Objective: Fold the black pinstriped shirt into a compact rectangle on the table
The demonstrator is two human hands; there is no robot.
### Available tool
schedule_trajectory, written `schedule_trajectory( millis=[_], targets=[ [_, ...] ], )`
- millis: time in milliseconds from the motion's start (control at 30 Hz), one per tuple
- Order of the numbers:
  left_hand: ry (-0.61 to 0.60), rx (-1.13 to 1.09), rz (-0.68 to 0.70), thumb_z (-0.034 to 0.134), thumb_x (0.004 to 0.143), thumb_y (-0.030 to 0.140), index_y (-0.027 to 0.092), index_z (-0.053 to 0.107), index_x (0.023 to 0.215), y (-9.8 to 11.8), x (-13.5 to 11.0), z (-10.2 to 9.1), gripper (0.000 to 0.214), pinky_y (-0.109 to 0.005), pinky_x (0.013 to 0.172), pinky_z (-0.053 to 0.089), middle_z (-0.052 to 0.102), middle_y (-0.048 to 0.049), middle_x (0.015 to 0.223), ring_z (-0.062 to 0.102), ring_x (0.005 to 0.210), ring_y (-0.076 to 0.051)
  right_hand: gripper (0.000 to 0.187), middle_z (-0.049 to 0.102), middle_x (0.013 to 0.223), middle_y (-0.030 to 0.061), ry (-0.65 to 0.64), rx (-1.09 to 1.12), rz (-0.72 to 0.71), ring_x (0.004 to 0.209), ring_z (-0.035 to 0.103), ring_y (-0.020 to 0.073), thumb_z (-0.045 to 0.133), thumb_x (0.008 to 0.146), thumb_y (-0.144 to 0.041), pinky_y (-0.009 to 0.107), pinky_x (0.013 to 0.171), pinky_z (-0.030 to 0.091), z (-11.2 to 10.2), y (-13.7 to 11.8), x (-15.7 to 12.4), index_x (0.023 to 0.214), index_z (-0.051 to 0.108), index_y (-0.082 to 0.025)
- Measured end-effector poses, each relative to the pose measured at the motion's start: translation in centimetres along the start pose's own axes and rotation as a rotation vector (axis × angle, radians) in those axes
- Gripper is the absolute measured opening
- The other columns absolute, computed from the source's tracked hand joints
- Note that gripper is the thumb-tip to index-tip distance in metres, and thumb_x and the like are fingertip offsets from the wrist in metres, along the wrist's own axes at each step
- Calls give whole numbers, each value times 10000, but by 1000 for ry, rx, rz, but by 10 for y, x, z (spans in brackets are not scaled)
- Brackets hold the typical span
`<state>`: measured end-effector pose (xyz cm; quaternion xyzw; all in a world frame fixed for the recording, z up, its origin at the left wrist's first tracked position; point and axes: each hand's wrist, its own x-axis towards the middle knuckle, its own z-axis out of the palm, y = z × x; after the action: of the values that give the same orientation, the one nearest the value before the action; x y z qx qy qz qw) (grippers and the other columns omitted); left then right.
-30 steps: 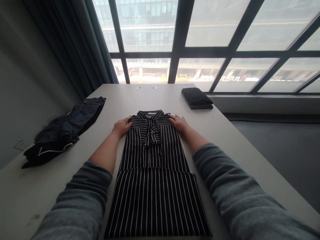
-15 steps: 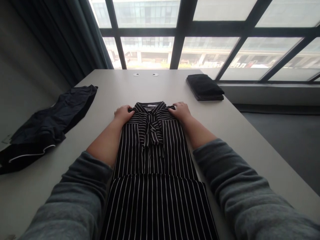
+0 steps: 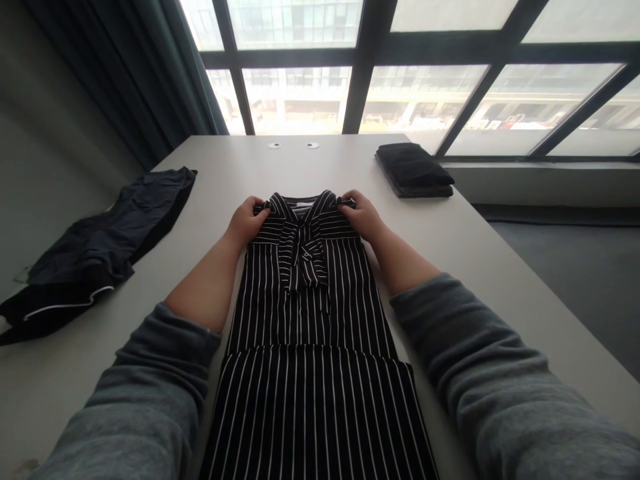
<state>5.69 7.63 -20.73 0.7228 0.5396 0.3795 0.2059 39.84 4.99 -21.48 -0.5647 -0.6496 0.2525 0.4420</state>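
Note:
A black striped dress [image 3: 310,320] with thin white lines and a bow at the collar lies lengthwise on the pale table [image 3: 500,267], sleeves folded in, hem toward me. My left hand [image 3: 246,221] pinches its left shoulder beside the collar. My right hand [image 3: 361,215] pinches the right shoulder. Both shoulders are lifted a little off the table, so the collar stands up between my hands.
A crumpled dark navy garment [image 3: 100,247] with white piping lies at the table's left edge. A folded black garment [image 3: 414,171] sits at the far right. Two round cable ports [image 3: 293,145] mark the far edge, below large windows [image 3: 400,67] and a dark curtain [image 3: 145,73].
My hands went from lying flat on the dress's shoulders to gripping them, and the collar end has risen off the table. The view tilted down slightly.

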Motion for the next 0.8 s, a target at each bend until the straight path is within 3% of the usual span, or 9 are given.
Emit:
schedule_trajectory(
  millis=[167,400,600,733,800],
  targets=[
    [47,-278,55,753,833,384,200,629,1008,5,-6,-15,283,-320,796,545,685,-5,861,627,775,-166,247,556,739,-41,-31,317,-47,664,487,125,691,786,-334,247,622,402,-13,-21,-13,945,535,-226],
    [-18,-495,124,895,709,435,199,577,863,32,-44,-48,425,-387,927,585,755,-81,1065,714,1004,-231,256,703,999,21,-89,402,-179,898,639,167,736,717,-266,295,790,512,-40,-45,-57,827,512,-209],
    [-205,-322,180,852,779,413,212,609,1002,40,-99,-74,387,-399,926,589,756,-51,976,726,932,-217,196,754,1001,21,-300,152,-265,916,707,176,673,769,-165,309,839,548,-66,-38,-116,931,574,-216],
    [-499,-36,244,713,819,300,235,687,1042,37,-130,-80,234,-366,900,582,765,-17,944,722,898,-211,523,786,1145,9,-527,-226,-364,1011,746,187,624,811,-64,328,941,571,-76,-34,-148,1288,647,-277],
    [-609,107,294,630,820,246,247,724,1020,36,-140,-80,221,-361,915,574,770,-18,1001,717,943,-218,547,757,1260,14,-579,-322,-454,1096,736,194,610,849,-53,336,996,571,-76,-35,-156,1337,668,-292]
  ],
)
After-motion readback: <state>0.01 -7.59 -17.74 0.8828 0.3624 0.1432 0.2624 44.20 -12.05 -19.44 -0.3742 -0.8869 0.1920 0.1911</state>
